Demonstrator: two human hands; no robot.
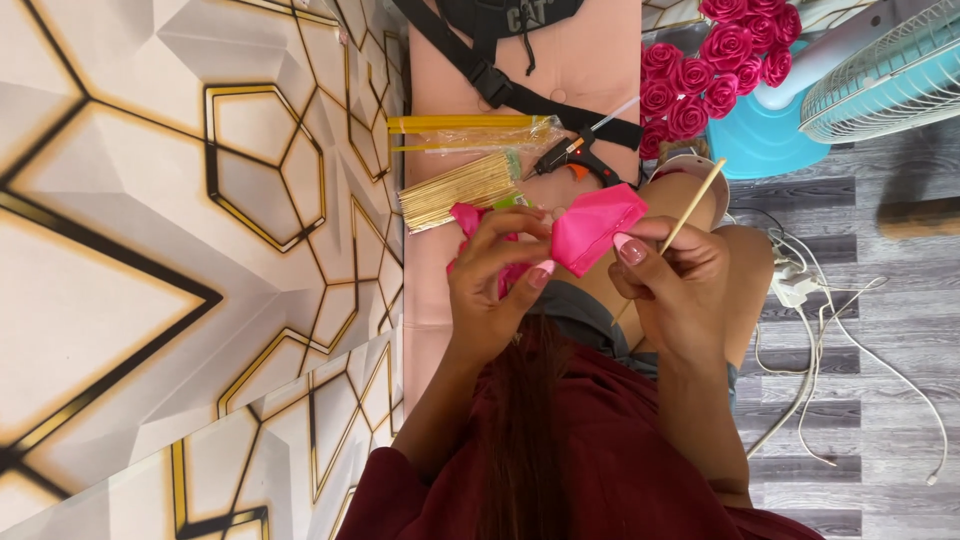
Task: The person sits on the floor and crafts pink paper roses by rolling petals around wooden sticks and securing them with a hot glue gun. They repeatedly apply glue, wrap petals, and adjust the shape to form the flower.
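Pink mat (pixel 600 60), both hands pinching pink ribbon (pixel 595 225), stick (pixel 690 210)

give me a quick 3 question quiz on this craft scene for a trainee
1. True or false: the right hand holds a thin wooden stick.
2. What is folded between both hands? A) pink ribbon B) green paper C) white cable
3. Which tool lies just past the bundle of wooden sticks, nearer the pink roses?

Key:
1. True; the stick runs up from that hand's fingers.
2. A; the left hand pinches it as well.
3. The black and orange glue gun.
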